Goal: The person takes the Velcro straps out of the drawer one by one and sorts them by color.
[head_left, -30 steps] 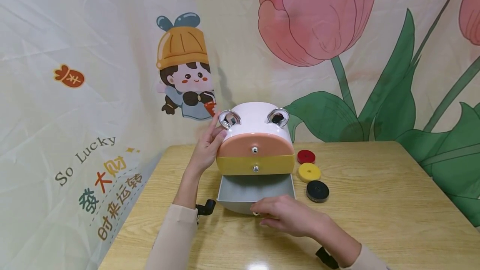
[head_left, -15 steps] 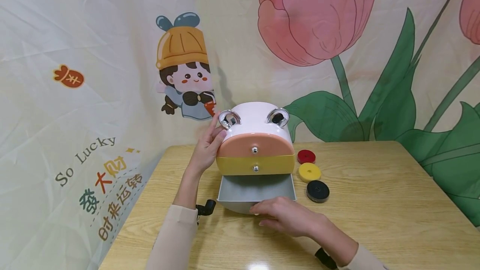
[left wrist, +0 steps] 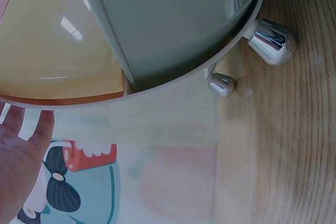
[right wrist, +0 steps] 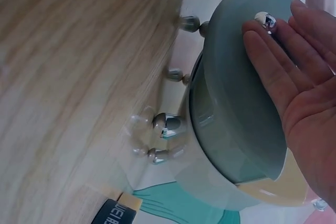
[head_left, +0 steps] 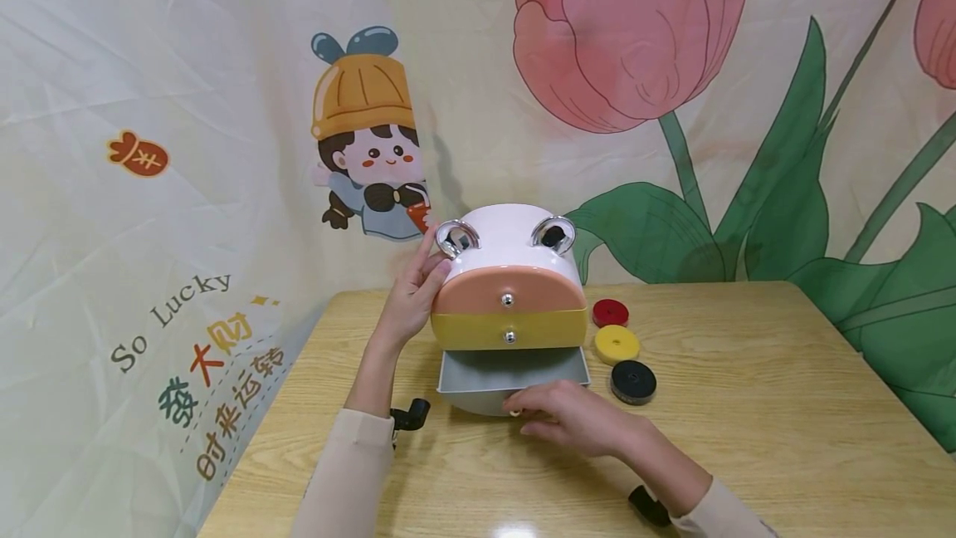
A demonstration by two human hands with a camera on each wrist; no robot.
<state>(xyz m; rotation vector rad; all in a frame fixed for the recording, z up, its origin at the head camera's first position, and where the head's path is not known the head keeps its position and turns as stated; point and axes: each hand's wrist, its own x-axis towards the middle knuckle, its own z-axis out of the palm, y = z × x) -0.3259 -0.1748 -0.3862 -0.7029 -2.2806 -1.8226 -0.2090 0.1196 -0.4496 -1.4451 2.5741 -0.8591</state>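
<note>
A small white frog-shaped drawer cabinet (head_left: 511, 231) with chrome eye rings stands on the table. Its orange drawer (head_left: 478, 289) and yellow drawer (head_left: 470, 330) are closed, while the bottom grey drawer (head_left: 478, 401) sticks out toward me, with nothing visible inside. My left hand (head_left: 411, 297) rests against the cabinet's left side, fingers extended. At the front of the grey drawer is my right hand (head_left: 575, 418). The right wrist view shows its straight fingers against the drawer front, fingertips right at the silver knob (right wrist: 265, 20).
Right of the cabinet lie three flat round rolls: red (head_left: 610, 312), yellow (head_left: 617, 344) and black (head_left: 633, 382). The cabinet stands on silver feet (left wrist: 273, 40). A printed cloth (head_left: 478, 106) hangs behind the wooden table (head_left: 747, 405).
The grey drawer has slid a little inward, and my right hand has moved forward with it. My left hand stays in place on the cabinet's side.
</note>
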